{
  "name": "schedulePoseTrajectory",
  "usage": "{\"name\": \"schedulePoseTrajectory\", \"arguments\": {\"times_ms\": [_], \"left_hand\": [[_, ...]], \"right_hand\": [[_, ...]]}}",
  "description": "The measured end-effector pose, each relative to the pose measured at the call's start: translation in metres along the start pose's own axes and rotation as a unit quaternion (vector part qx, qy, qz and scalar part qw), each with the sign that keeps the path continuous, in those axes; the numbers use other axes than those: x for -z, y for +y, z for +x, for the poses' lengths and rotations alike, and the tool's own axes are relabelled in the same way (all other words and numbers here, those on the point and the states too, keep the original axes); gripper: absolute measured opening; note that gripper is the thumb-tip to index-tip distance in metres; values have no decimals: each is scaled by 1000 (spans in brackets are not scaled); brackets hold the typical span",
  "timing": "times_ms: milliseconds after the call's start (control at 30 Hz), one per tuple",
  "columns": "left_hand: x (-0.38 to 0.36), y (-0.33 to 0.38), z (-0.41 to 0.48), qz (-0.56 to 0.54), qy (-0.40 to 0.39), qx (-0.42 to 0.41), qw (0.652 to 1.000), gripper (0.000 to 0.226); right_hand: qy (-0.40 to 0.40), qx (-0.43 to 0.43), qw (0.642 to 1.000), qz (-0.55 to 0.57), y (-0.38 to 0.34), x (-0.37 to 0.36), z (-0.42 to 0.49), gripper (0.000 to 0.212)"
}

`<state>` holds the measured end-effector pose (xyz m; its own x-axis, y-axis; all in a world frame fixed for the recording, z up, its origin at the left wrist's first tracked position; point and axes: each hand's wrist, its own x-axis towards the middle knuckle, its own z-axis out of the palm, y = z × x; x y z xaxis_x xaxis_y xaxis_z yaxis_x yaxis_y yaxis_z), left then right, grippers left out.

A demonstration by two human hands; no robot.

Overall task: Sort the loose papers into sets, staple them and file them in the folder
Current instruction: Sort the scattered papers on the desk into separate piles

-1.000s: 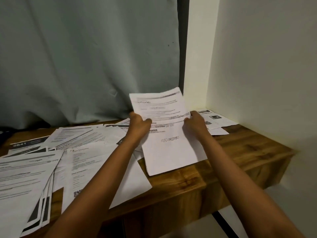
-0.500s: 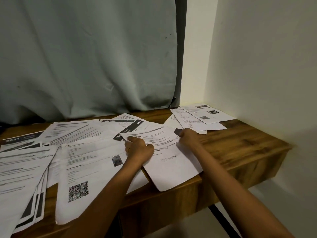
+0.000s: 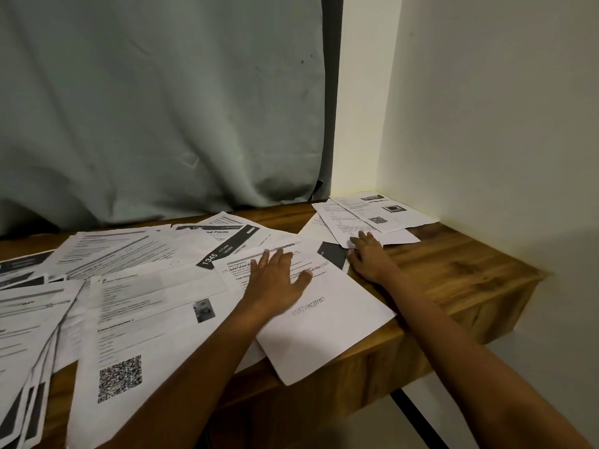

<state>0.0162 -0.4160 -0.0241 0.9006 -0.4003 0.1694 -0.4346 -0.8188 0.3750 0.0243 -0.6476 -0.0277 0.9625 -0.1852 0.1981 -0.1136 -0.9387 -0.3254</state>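
Observation:
Loose printed papers cover the wooden table point(image 3: 453, 273). My left hand point(image 3: 278, 277) lies flat, fingers spread, pressing on a printed sheet point(image 3: 311, 264) that sits on a larger white sheet point(image 3: 327, 328) jutting over the table's front edge. My right hand point(image 3: 369, 257) rests flat on the wood just right of these sheets, fingertips touching the near edge of a small pile of papers point(image 3: 366, 215) in the back right corner. A page with a QR code point(image 3: 129, 345) lies to the left. No stapler or folder is in view.
A grey-green curtain point(image 3: 162, 108) hangs behind the table and a pale wall point(image 3: 486, 124) closes the right side. More overlapping sheets point(image 3: 29, 335) fan out at the left edge. Bare wood shows at the table's right end.
Both hands lowered the sheet they held upright onto the white sheet on the table. The left hand flattened on it; the right hand let go and moved right toward the corner pile.

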Motion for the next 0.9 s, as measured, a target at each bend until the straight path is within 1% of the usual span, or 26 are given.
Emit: {"name": "schedulePoseTrajectory", "arguments": {"times_ms": [100,167,367,467,600,767,833,900], "left_hand": [[-11,-3,3,44,-34,9,998,75],[-18,-7,3,61,-54,18,997,77],[-25,-13,4,53,-30,12,998,73],[-26,-13,6,59,-29,12,998,73],[-28,-12,6,58,-18,10,998,73],[-26,-12,5,58,-20,12,998,75],[-25,-12,4,60,-24,16,998,75],[-24,-12,4,57,-28,22,998,75]], "right_hand": [[-36,1,999,-4,6,-2,4,52],[-46,2,999,-6,7,-5,7,51],[6,6,1000,7,13,-7,4,43],[22,47,998,37,12,-11,9,44],[-28,77,996,17,9,-14,14,47],[-35,81,996,-22,14,-14,13,57],[-50,80,995,-12,13,-12,8,56],[-68,87,994,26,11,-6,-1,51]]}}
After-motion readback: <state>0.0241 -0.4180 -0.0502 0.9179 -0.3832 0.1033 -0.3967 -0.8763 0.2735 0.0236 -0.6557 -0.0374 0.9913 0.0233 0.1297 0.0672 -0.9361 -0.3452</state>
